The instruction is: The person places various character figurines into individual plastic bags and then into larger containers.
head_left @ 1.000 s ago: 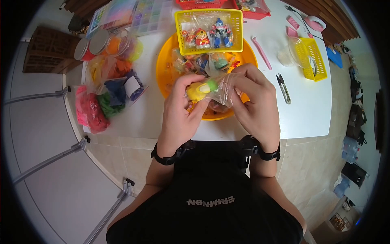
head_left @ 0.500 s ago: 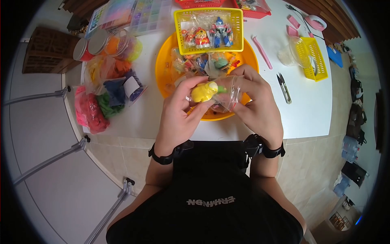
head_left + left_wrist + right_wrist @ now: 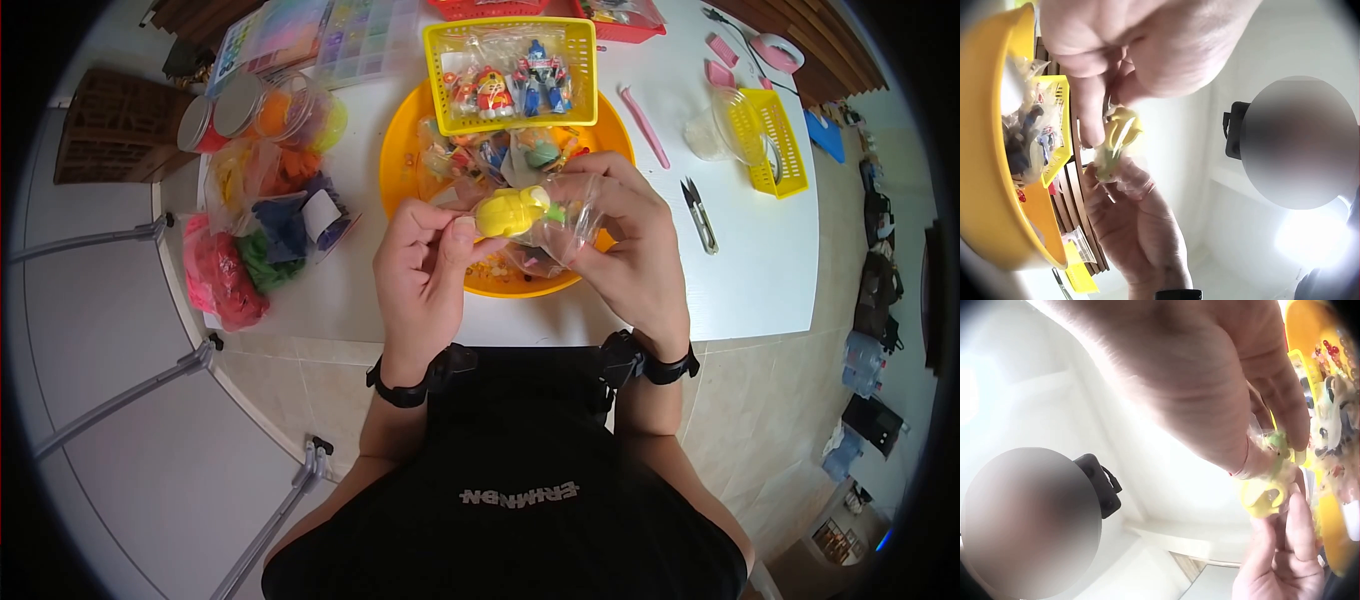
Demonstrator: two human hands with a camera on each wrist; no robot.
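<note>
A small yellow toy figure (image 3: pixel 508 213) with a green part sits inside a clear plastic bag (image 3: pixel 583 203), held up over the round orange-yellow tray (image 3: pixel 398 165). With thumb and fingers, my left hand (image 3: pixel 418 280) pinches the toy's yellow end. My right hand (image 3: pixel 640 260) grips the bag near its other end, by the green part. In the left wrist view, the toy (image 3: pixel 1125 127) spans the space between both hands. The right wrist view shows the toy's yellow end (image 3: pixel 1261 499) just below the right thumb. Bagged small toys (image 3: pixel 540 150) lie in the tray.
A yellow basket (image 3: pixel 510 128) holding a bagged robot toy (image 3: pixel 541 80) overlaps the tray's far side. Leftward are jars (image 3: pixel 240 105) and bags of coloured material (image 3: pixel 222 275). At right lie a pink tool (image 3: pixel 645 128), thread snips (image 3: pixel 700 217) and another yellow basket (image 3: pixel 790 175).
The toy has turned, so its yellow back faces up and the green part points right. My left hand has shifted left and now pinches the toy's end.
</note>
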